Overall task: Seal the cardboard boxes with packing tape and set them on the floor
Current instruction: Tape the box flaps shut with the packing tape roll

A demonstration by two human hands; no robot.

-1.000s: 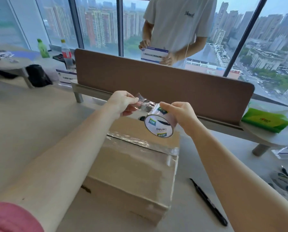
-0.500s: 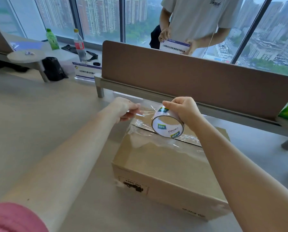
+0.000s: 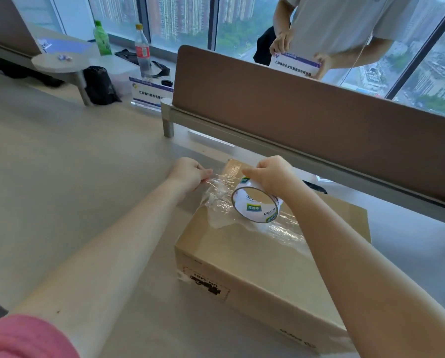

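Smooth pale desk (image 3: 61, 192) under matte cardboard box (image 3: 242, 259), glossy round tape roll (image 3: 256, 206) above.

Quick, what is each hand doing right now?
Left hand: closed, pinching the loose end of the clear tape.
Right hand: closed, gripping the tape roll above the cardboard box.

We counted one cardboard box (image 3: 255, 257) on the table (image 3: 74, 189), one tape roll (image 3: 256, 204) above it, two hands at the tape, two bottles beyond the box, and two printed signs further back.
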